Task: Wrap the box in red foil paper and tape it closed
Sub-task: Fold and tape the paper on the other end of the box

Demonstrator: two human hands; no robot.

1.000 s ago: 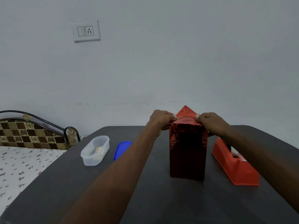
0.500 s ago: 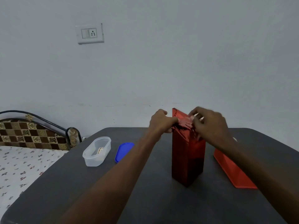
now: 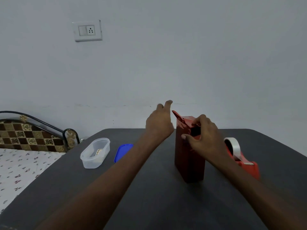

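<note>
left hand (image 3: 158, 124): one; raised just left of the box top, fingers (image 3: 168, 104) extended and loosely apart, holding nothing, not seen touching the foil.
right hand (image 3: 205, 138): one; fingers curled over the near upper corner of the box, thumb against its front face, gripping the folded foil.
foil-wrapped box (image 3: 188, 156): one; tall, upright on the dark grey surface (image 3: 149, 196), centre right; a pointed red foil flap (image 3: 176, 115) sticks up at its top left.
red tape dispenser (image 3: 244, 161): one; just right of the box, partly hidden behind the right forearm, carrying a white roll.
clear plastic container (image 3: 95, 152): one; left, open.
blue lid (image 3: 123, 151): one; beside the container, partly covered by the left forearm.
bed (image 3: 21, 163): one; far left.
wall switch plate (image 3: 88, 30): one.
</note>
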